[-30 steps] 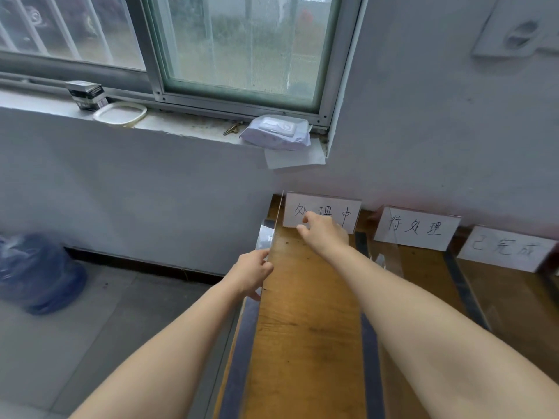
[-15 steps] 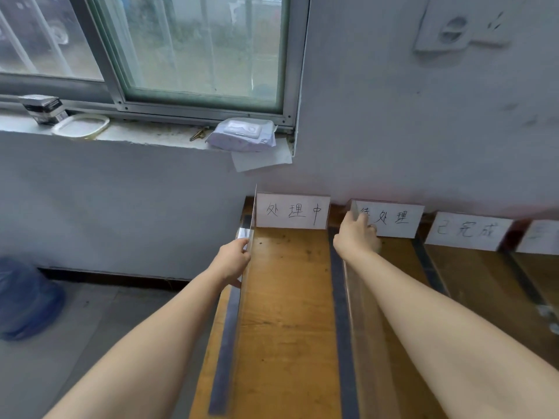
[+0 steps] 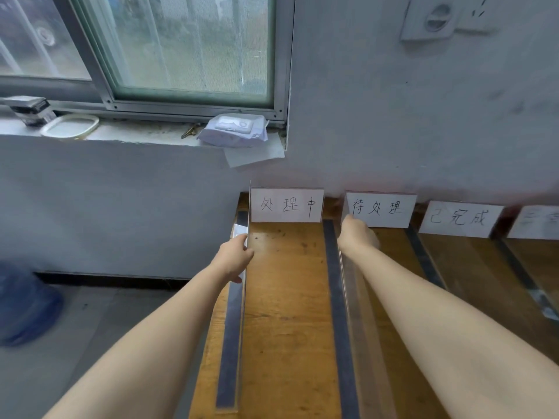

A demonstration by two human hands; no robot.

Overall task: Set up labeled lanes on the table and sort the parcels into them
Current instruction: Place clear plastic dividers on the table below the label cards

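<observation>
A wooden table (image 3: 287,297) stands against the wall, split into lanes by clear acrylic dividers on dark tape strips. White handwritten label cards lean on the wall: the first label (image 3: 286,205), the second label (image 3: 379,209), the third label (image 3: 459,219) and a fourth label (image 3: 535,222) at the right edge. My left hand (image 3: 234,257) grips the top edge of the leftmost clear divider (image 3: 243,297). My right hand (image 3: 357,237) pinches the lower left corner of the second label, beside another clear divider (image 3: 351,297). No parcels are in view.
The windowsill (image 3: 145,133) above left carries a wipes pack (image 3: 234,130), a key, a white dish (image 3: 71,127) and a small box. A blue water bottle (image 3: 24,306) lies on the floor at left. The table's left edge drops to the floor.
My right hand left the first label and moved right to the second label's lower left corner. My left hand stayed on the leftmost divider. The view panned right, showing a fourth label.
</observation>
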